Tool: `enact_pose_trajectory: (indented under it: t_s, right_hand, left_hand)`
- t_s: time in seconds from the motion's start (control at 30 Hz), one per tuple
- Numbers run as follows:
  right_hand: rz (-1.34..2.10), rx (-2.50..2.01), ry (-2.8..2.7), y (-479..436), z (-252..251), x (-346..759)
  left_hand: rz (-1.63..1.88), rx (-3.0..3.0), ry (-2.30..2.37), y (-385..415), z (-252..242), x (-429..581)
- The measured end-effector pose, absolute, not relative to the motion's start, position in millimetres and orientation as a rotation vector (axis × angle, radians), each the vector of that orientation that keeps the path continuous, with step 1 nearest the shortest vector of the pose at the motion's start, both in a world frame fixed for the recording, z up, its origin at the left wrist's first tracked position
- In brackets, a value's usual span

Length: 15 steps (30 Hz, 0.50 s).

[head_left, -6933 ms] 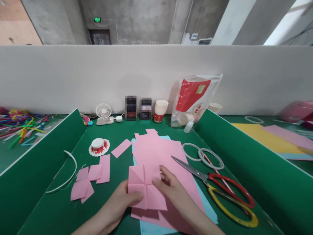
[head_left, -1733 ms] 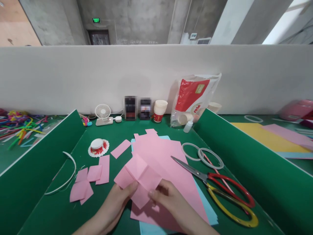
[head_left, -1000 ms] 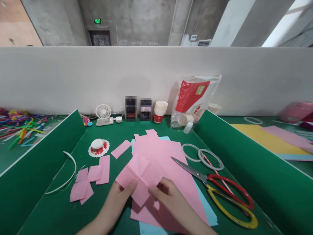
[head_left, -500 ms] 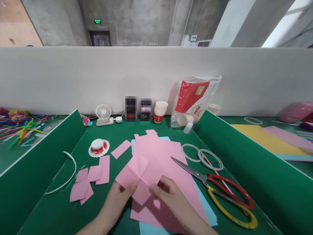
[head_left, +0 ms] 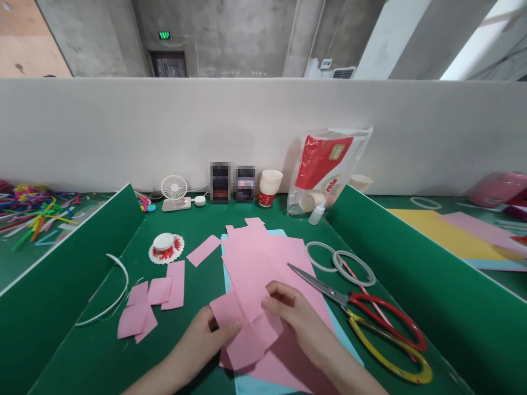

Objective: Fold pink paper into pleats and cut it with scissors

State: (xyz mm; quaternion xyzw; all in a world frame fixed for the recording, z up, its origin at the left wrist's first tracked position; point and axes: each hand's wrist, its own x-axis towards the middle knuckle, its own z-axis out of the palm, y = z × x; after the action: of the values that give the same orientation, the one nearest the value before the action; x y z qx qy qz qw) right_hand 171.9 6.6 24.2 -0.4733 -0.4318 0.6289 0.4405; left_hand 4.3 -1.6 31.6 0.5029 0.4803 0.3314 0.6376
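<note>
A folded piece of pink paper with several flaps is held between both hands above larger pink sheets. My left hand pinches its left side, thumb on top and fingers beneath. On the right side, my right hand grips another flap between thumb and fingers. Blue sheets stick out from under the pink ones. To the right lie large scissors with one red and one yellow handle, blades apart, the tip resting on the pink sheets.
Small pink paper pieces lie at the left, near a white strip and a doily with a small cup form. White rings sit at the right. A fan, paper cup, bottle and plastic bag line the back.
The pink paper has turned in my hands and come slightly lower and to the right. My right hand has moved a little up and right, my left hand slightly right.
</note>
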Motion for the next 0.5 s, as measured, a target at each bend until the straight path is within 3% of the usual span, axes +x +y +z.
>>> enact_pose_trajectory:
  t_s: [0.23, 0.5]
  right_hand:
    - [1.437, -1.213, -1.324, 0, 24, 161]
    - [1.527, -1.136, -1.364, -2, 21, 160]
  left_hand:
    - [0.844, 1.261, 1.185, 0, 29, 4]
    - [0.883, 1.106, 1.22, -1, 28, 5]
